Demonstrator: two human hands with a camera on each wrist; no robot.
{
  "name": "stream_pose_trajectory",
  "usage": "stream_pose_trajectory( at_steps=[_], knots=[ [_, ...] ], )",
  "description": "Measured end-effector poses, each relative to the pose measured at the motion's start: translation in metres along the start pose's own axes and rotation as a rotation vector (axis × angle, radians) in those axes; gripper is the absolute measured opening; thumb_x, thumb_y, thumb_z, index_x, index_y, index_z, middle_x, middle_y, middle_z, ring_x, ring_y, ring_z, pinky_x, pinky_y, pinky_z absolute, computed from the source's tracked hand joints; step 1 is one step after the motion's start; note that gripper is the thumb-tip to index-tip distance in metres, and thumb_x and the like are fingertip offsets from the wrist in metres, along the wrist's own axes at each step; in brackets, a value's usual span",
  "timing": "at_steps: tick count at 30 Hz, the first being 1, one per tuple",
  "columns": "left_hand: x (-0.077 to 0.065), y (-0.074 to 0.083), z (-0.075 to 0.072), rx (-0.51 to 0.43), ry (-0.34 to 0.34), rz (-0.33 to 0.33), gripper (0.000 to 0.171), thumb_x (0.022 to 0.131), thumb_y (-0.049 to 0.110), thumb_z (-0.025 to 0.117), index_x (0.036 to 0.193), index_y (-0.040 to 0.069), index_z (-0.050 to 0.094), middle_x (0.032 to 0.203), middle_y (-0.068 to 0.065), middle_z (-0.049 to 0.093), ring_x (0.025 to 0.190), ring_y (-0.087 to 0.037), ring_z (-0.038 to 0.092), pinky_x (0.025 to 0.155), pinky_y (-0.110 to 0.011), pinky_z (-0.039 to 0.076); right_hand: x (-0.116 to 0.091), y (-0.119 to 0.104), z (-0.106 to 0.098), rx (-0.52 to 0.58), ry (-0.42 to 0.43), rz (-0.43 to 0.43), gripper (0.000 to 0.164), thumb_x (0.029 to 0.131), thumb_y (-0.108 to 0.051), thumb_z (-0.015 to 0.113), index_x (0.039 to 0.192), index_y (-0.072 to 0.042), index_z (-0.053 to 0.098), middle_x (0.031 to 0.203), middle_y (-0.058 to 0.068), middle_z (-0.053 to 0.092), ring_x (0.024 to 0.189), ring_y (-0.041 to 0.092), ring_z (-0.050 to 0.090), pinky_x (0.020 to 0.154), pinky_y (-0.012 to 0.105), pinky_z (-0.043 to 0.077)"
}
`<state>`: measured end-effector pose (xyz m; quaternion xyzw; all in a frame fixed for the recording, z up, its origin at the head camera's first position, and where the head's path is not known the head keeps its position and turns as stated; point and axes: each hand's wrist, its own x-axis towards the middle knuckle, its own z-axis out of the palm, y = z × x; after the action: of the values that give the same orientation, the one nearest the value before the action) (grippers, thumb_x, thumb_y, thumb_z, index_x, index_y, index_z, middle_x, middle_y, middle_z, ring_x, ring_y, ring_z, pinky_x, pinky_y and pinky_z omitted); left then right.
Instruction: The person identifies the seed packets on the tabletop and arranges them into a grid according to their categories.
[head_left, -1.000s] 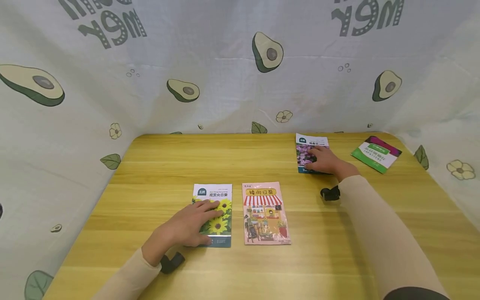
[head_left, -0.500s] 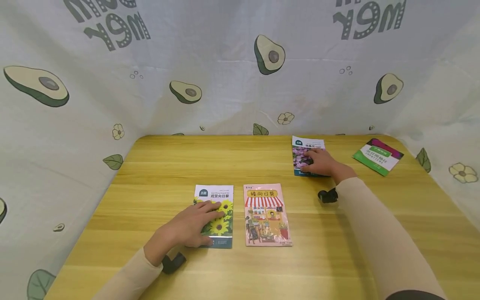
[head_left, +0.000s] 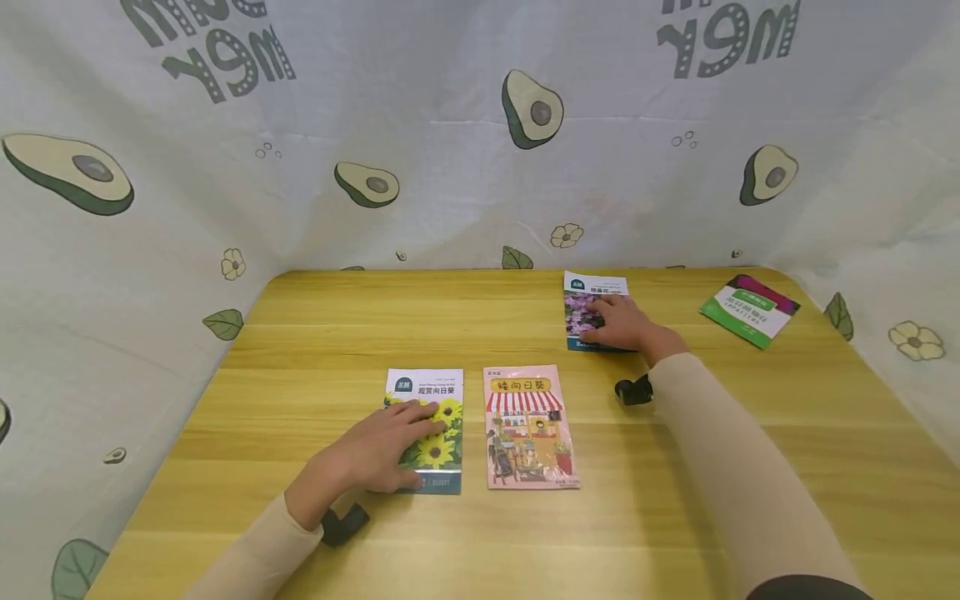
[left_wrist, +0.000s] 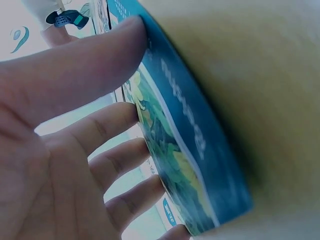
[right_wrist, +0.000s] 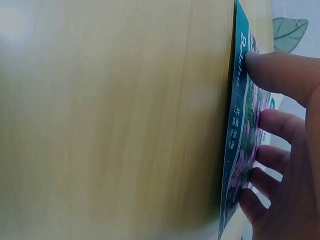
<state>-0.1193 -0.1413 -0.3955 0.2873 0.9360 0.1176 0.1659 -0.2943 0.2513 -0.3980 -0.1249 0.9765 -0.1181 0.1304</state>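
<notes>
My left hand (head_left: 382,447) rests with spread fingertips on a seed packet with yellow flowers (head_left: 448,450), which lies flat on the table. In the left wrist view, the thumb and fingertips touch the face of this yellow-flower packet (left_wrist: 172,135). Farther back, my right hand (head_left: 624,323) has its fingertips on a seed packet with purple flowers (head_left: 576,310). The right wrist view shows thumb and fingers touching the front of the purple-flower packet (right_wrist: 240,130), not wrapped round it. A pink seed packet with a striped awning picture (head_left: 531,429) lies just right of the yellow-flower one.
A green, white and magenta seed packet (head_left: 748,311) lies tilted at the back right of the wooden table (head_left: 420,321). A white curtain with avocado prints (head_left: 450,108) hangs behind the table and along both sides.
My right hand has slid the purple-flower packet to the left along the back of the table. The left hand stays on the yellow-flower packet.
</notes>
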Motion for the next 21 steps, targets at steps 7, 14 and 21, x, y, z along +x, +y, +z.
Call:
stream_pose_trajectory(
  at_steps=[7, 14, 21],
  knots=[
    [0.0, -0.001, 0.0, 0.007, 0.002, 0.013, 0.071, 0.083, 0.03, 0.078, 0.146, 0.016, 0.049, 0.16, -0.008, 0.038, 0.147, -0.038, 0.035, 0.117, -0.059, 0.033, 0.004, -0.008, 0.004, 0.0, 0.0, 0.013, 0.073, 0.093, -0.039, 0.057, 0.149, 0.002, 0.037, 0.157, 0.033, 0.023, 0.145, 0.057, 0.016, 0.118, 0.07, 0.02],
    [-0.001, -0.003, 0.001, -0.002, 0.006, 0.013, 0.071, 0.083, 0.029, 0.078, 0.146, 0.017, 0.049, 0.16, -0.007, 0.038, 0.147, -0.037, 0.034, 0.117, -0.059, 0.033, 0.007, -0.013, 0.006, 0.015, -0.011, 0.031, 0.073, 0.093, -0.04, 0.056, 0.15, 0.001, 0.036, 0.158, 0.031, 0.022, 0.146, 0.054, 0.014, 0.119, 0.069, 0.018],
    [-0.001, -0.001, 0.001, -0.012, 0.01, 0.014, 0.07, 0.083, 0.029, 0.078, 0.146, 0.017, 0.049, 0.16, -0.007, 0.038, 0.148, -0.037, 0.034, 0.117, -0.059, 0.033, 0.008, -0.018, 0.007, 0.021, -0.019, 0.053, 0.073, 0.094, -0.042, 0.056, 0.151, -0.002, 0.036, 0.159, 0.029, 0.022, 0.147, 0.052, 0.014, 0.119, 0.068, 0.018]
  ],
)
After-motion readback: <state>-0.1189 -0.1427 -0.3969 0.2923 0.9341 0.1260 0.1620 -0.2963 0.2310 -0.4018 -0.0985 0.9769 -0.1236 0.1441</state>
